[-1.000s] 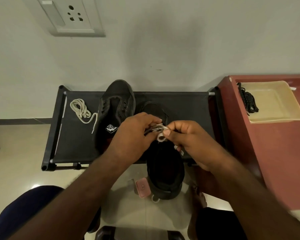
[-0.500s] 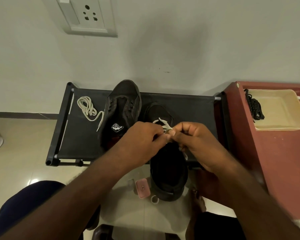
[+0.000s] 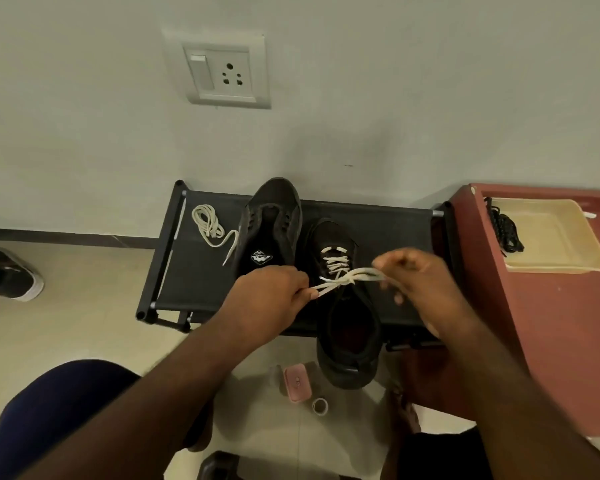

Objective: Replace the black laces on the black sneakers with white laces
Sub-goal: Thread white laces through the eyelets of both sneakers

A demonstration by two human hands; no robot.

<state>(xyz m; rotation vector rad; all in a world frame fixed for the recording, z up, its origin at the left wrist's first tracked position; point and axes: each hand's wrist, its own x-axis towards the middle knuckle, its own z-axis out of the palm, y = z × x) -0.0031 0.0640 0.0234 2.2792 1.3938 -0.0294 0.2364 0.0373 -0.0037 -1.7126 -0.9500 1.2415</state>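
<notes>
Pinching one lace (image 3: pixel 347 279) — two hands (image 3: pixel 269 299) (image 3: pixel 426 284)

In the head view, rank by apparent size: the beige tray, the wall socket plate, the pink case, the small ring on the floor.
1. beige tray and wall socket plate: about alike, unranked.
2. pink case.
3. small ring.

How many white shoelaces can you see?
2. The coiled white lace lies on the black rack beside the unlaced sneaker. The threaded white lace runs through the second sneaker, its ends held by the left hand and right hand. More could be hidden.
</notes>
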